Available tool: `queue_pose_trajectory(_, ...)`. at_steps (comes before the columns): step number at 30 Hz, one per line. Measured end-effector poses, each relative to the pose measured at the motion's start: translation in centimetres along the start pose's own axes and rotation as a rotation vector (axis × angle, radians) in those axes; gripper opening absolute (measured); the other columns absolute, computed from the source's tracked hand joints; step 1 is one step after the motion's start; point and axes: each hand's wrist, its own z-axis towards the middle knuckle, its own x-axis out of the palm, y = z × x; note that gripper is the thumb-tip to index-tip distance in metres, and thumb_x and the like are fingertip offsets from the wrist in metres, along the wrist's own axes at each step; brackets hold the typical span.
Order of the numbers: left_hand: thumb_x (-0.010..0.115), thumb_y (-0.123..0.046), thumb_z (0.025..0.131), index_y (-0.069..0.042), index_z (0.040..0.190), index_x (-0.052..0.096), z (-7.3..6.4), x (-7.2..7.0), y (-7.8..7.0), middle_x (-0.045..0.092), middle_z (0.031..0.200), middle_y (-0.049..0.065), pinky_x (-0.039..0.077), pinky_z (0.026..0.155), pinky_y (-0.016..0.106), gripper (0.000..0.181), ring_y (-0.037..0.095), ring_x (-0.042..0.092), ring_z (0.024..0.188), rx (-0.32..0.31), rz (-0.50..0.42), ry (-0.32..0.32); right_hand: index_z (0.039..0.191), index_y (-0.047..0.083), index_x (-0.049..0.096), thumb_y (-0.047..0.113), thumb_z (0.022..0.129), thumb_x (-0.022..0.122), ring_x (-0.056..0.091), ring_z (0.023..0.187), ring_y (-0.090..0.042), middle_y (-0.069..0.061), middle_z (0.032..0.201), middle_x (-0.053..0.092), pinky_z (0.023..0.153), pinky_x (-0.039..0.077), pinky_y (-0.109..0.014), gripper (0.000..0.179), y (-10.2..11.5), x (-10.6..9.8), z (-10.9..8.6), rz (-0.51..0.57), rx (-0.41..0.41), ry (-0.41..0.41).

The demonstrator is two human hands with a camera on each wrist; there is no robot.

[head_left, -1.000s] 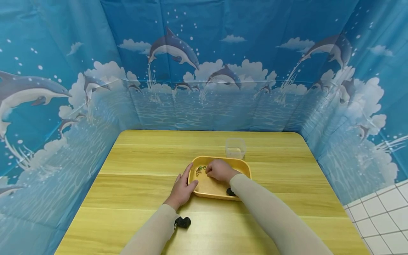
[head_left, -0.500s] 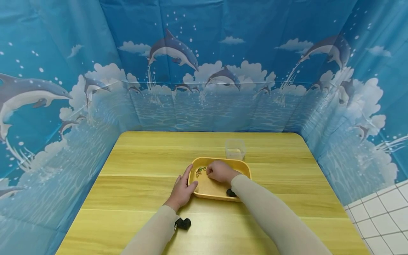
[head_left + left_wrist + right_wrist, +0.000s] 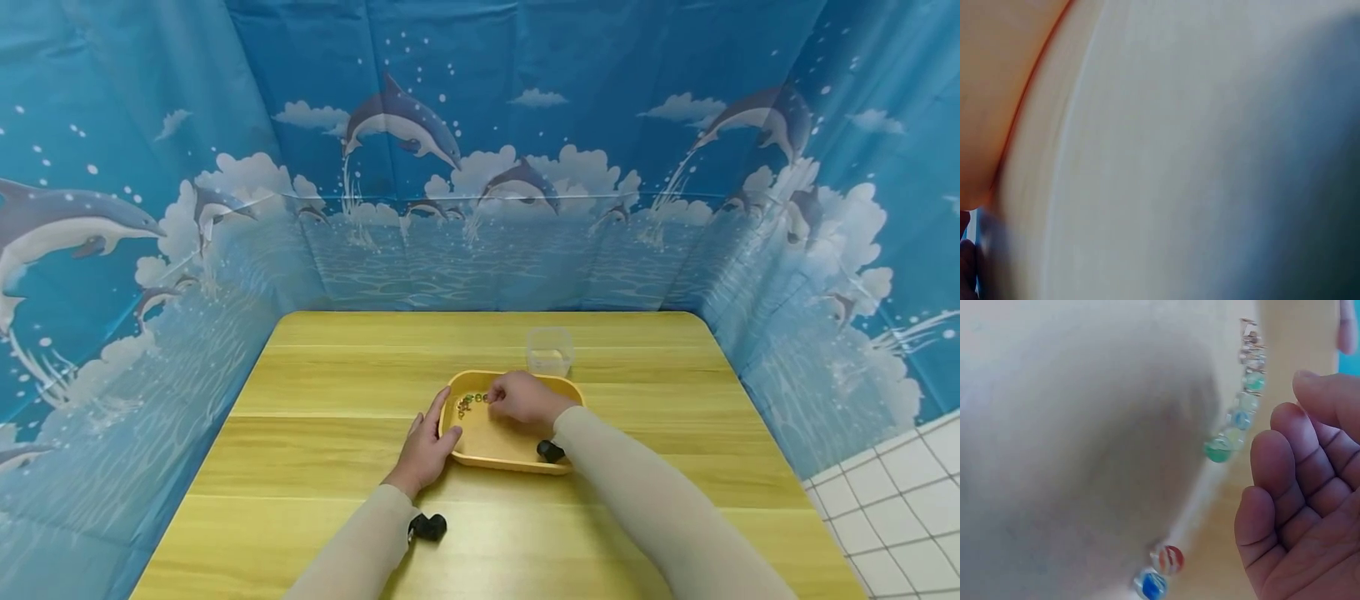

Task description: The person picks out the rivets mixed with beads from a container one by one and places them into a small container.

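A shallow yellow tray (image 3: 491, 463) lies on the table. Glass marbles (image 3: 467, 403) sit along its left end and far side. My left hand (image 3: 422, 454) rests against the tray's left end, thumb by the near corner, fingers stretched along the rim. Inside the tray my right hand (image 3: 525, 397) is low, its fingertips close to the line of marbles. In the right wrist view its fingers curl towards the thumb; what lies between thumb and index finger is hidden. A green marble (image 3: 1217, 450) shows there, with a red one (image 3: 1169, 558) and a blue one (image 3: 1152, 585) lower down.
Behind the tray stands a clear square plastic box (image 3: 550, 351). A black camera (image 3: 428, 527) sits at the left wrist, another (image 3: 551, 451) at the right wrist. Dolphin-print curtains (image 3: 480, 167) surround the wooden table (image 3: 337, 375). The left wrist view is mostly blurred.
My right hand has shifted slightly right along the tray's far side. One more marble now shows beside its fingertips. The left hand keeps its place on the tray.
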Motion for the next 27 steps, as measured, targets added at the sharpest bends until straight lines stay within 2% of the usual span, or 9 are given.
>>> queue_pose_trajectory(6, 0.058, -0.033, 0.106, -0.044, 0.166, 0.025, 0.0, 0.1, 0.1, 0.048, 0.164, 0.012, 0.011, 0.131, 0.068, 0.069, 0.053, 0.015, 0.159, 0.010, 0.011, -0.004, 0.104, 0.014, 0.077, 0.016, 0.100, 0.070, 0.064, 0.085, -0.012, 0.003, 0.098, 0.074, 0.082, 0.058, -0.035, 0.009, -0.1, -1.4, -0.5, -0.046, -0.012, -0.052)
queue_pose_trajectory(13, 0.057, -0.032, 0.107, -0.044, 0.166, 0.024, 0.0, 0.1, -0.1, 0.048, 0.163, 0.013, 0.012, 0.130, 0.070, 0.069, 0.054, 0.014, 0.160, 0.002, 0.007, -0.003, 0.116, 0.005, 0.076, 0.013, 0.102, 0.066, 0.061, 0.074, -0.014, -0.002, 0.101, 0.075, 0.071, 0.055, -0.031, 0.018, -0.1, -3.5, -1.3, 0.004, -0.014, -0.074)
queue_pose_trajectory(16, 0.058, -0.032, 0.107, -0.044, 0.167, 0.025, 0.0, 0.1, -0.1, 0.047, 0.164, 0.013, 0.012, 0.130, 0.070, 0.069, 0.053, 0.013, 0.160, 0.004, 0.003, -0.003, 0.116, 0.006, 0.075, 0.013, 0.103, 0.065, 0.061, 0.075, -0.015, -0.002, 0.101, 0.074, 0.071, 0.055, -0.032, 0.018, -0.4, -4.2, -1.4, 0.013, 0.000, -0.099)
queue_pose_trajectory(22, 0.058, -0.031, 0.107, -0.043, 0.167, 0.025, 0.0, 0.2, -0.1, 0.047, 0.164, 0.013, 0.012, 0.131, 0.068, 0.069, 0.053, 0.014, 0.160, 0.009, 0.004, -0.008, 0.116, 0.005, 0.074, 0.013, 0.102, 0.064, 0.060, 0.083, -0.017, -0.004, 0.100, 0.072, 0.080, 0.055, -0.036, 0.019, -1.2, -5.5, -1.6, 0.005, 0.010, -0.145)
queue_pose_trajectory(27, 0.057, -0.032, 0.108, -0.044, 0.167, 0.025, 0.0, 0.2, 0.0, 0.048, 0.163, 0.013, 0.012, 0.130, 0.069, 0.068, 0.053, 0.013, 0.160, 0.008, 0.007, -0.006, 0.115, 0.008, 0.073, 0.013, 0.103, 0.063, 0.057, 0.078, -0.019, -0.005, 0.100, 0.071, 0.075, 0.052, -0.034, 0.017, -1.4, -6.7, -2.1, 0.041, 0.050, -0.171)
